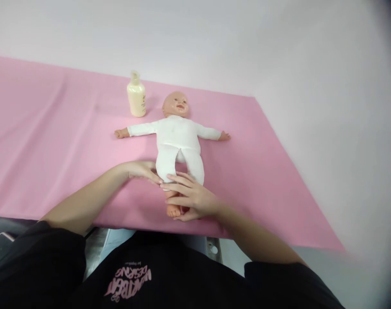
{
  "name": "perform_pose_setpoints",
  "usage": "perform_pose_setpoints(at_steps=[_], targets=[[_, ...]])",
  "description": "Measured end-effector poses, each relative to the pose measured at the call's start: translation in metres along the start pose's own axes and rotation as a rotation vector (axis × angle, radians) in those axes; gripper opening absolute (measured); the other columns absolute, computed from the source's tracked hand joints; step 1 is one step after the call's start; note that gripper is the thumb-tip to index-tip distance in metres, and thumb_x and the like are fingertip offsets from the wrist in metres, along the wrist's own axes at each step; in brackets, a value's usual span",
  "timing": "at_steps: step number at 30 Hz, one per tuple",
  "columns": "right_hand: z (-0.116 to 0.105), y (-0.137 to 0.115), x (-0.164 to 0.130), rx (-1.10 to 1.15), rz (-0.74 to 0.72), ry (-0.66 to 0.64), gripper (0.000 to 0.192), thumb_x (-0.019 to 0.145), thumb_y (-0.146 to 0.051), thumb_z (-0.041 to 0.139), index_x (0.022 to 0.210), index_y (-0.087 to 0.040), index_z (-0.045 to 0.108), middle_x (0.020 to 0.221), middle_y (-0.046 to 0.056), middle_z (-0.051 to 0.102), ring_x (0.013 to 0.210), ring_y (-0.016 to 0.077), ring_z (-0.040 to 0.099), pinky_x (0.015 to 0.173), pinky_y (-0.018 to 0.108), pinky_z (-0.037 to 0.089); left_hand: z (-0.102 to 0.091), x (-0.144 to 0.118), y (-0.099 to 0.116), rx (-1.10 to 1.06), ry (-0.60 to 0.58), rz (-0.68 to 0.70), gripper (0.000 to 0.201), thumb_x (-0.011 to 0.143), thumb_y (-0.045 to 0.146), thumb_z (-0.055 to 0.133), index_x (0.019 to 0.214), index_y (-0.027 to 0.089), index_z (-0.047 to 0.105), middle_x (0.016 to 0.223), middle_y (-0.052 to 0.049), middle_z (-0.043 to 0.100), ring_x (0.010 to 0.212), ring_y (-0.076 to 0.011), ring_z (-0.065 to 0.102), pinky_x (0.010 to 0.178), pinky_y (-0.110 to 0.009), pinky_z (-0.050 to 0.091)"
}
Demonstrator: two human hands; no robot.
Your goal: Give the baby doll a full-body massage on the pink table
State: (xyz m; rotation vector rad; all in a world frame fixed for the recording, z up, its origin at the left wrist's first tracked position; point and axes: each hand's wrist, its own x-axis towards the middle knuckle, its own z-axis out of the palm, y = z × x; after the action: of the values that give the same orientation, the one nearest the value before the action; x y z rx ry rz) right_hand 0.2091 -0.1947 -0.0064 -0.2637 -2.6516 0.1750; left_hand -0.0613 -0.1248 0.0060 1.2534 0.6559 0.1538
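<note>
Doll: here it is, the white-suited doll [178, 135], flat on its back on the pink cover [266, 193], arms flung wide, bald head [175, 105] at the far end.
Long axis: it runs away from the person almost straight, feet at the near edge, head beyond, with just a slight lean.
Legs: both point at the person, and they're right between the two hands; the white leg [166, 161] on the person's left ends in a bare foot [173, 211], toes in plain sight.
Left hand: in from the side, the left hand [140, 170] sits against the outside of that leg, fingers stretched out rather than curled, tips at the trouser cuff; some of it is lost behind the leg.
Right hand: and the right hand [198, 199] is across the lower legs, fingers spread over the shins, thumb low beside the feet, hiding most of the other foot. Is it gripping? Can't tell from here.
Nearer hand: no contest, both are touching; the right lies over the legs, the left beside them.
From the fingers: torso, arms and head all lie beyond the fingertips, farther from the person.
Bottle: a cream pump bottle [136, 98] stands upright near the head, on the person's left, well apart from both hands.
</note>
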Motion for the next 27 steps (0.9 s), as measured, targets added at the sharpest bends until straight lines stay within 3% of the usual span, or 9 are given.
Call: perform_pose_setpoints(at_steps=[3, 5, 7, 9, 12, 14, 18, 21, 27], targets=[[0.001, -0.002, 0.001, 0.007, 0.007, -0.040, 0.027, 0.094, -0.048, 0.071, 0.107, -0.024, 0.075, 0.137, 0.010, 0.072, 0.147, 0.0287, 0.053, 0.128, 0.052, 0.033, -0.030, -0.009, 0.004, 0.252, 0.253, 0.053, 0.039, 0.075, 0.047, 0.088, 0.096, 0.017, 0.074, 0.095, -0.008, 0.077, 0.091, -0.0249, 0.074, 0.086, -0.041, 0.060], [0.002, -0.002, 0.002, 0.024, 0.019, -0.048, 0.027, 0.094, -0.048, 0.072, 0.104, -0.024, 0.075, 0.133, 0.010, 0.074, 0.143, 0.0283, 0.057, 0.125, 0.050, 0.038, -0.050, -0.013, 0.002, 0.437, 0.770, 0.186, 0.033, 0.082, 0.049, 0.078, 0.092, 0.018, 0.070, 0.096, -0.008, 0.074, 0.090, -0.0254, 0.070, 0.086, -0.043, 0.058], [0.002, -0.001, 0.004, 0.053, 0.022, -0.052, 0.028, 0.093, -0.050, 0.073, 0.102, -0.024, 0.075, 0.130, 0.010, 0.075, 0.140, 0.0287, 0.060, 0.122, 0.049, 0.043, -0.069, -0.015, -0.006, 0.665, 1.253, 0.241, 0.034, 0.081, 0.042, 0.078, 0.104, 0.020, 0.067, 0.118, -0.012, 0.070, 0.109, -0.0305, 0.066, 0.101, -0.049, 0.052], [0.002, 0.001, 0.007, 0.104, 0.020, -0.061, 0.034, 0.091, -0.055, 0.075, 0.103, -0.023, 0.074, 0.127, 0.011, 0.076, 0.137, 0.0291, 0.062, 0.119, 0.049, 0.045, -0.085, -0.017, -0.015, 0.873, 1.428, 0.144, 0.047, 0.078, 0.039, 0.081, 0.116, 0.020, 0.064, 0.140, -0.018, 0.061, 0.130, -0.0394, 0.054, 0.112, -0.056, 0.043], [0.000, 0.003, 0.011, 0.168, 0.032, -0.039, 0.036, 0.095, -0.055, 0.070, 0.106, -0.022, 0.074, 0.124, 0.012, 0.076, 0.130, 0.0274, 0.065, 0.114, 0.048, 0.050, -0.103, -0.020, -0.027, 0.922, 1.439, -0.042, 0.047, 0.080, 0.043, 0.079, 0.117, 0.019, 0.064, 0.137, -0.020, 0.061, 0.129, -0.0436, 0.052, 0.111, -0.059, 0.040], [-0.002, 0.005, 0.014, 0.166, 0.056, -0.001, 0.028, 0.101, -0.047, 0.062, 0.103, -0.022, 0.074, 0.125, 0.012, 0.076, 0.124, 0.0249, 0.068, 0.109, 0.045, 0.053, -0.111, -0.022, -0.031, 0.859, 1.401, -0.051, 0.036, 0.081, 0.038, 0.078, 0.108, 0.019, 0.065, 0.118, -0.016, 0.068, 0.114, -0.0378, 0.060, 0.103, -0.052, 0.046], [-0.011, 0.017, 0.031, 0.111, 0.102, -0.016, 0.023, 0.105, -0.034, 0.054, 0.100, -0.023, 0.073, 0.129, 0.011, 0.074, 0.122, 0.0233, 0.067, 0.109, 0.045, 0.053, -0.116, -0.019, -0.030, 0.630, 1.408, 0.281, 0.026, 0.084, 0.036, 0.073, 0.101, 0.019, 0.065, 0.096, -0.006, 0.068, 0.087, -0.0224, 0.061, 0.085, -0.036, 0.050], [-0.013, 0.041, 0.063, 0.068, 0.192, -0.040, 0.024, 0.103, -0.033, 0.054, 0.116, -0.024, 0.072, 0.137, 0.013, 0.070, 0.130, 0.0270, 0.063, 0.114, 0.050, 0.049, -0.114, -0.010, -0.030, 0.517, 1.414, 0.524, 0.020, 0.093, 0.036, 0.060, 0.102, 0.019, 0.064, 0.092, -0.005, 0.067, 0.082, -0.0185, 0.060, 0.081, -0.033, 0.051], [0.015, 0.113, 0.156, -0.013, 0.411, 0.067, 0.059, 0.090, -0.028, 0.066, 0.146, -0.014, 0.055, 0.154, 0.020, 0.057, 0.142, 0.0327, 0.054, 0.119, 0.050, 0.042, -0.098, -0.001, -0.031, 0.748, 1.345, 0.682, 0.023, 0.103, 0.032, 0.041, 0.108, 0.021, 0.061, 0.108, -0.011, 0.068, 0.102, -0.0217, 0.064, 0.097, -0.038, 0.052]])
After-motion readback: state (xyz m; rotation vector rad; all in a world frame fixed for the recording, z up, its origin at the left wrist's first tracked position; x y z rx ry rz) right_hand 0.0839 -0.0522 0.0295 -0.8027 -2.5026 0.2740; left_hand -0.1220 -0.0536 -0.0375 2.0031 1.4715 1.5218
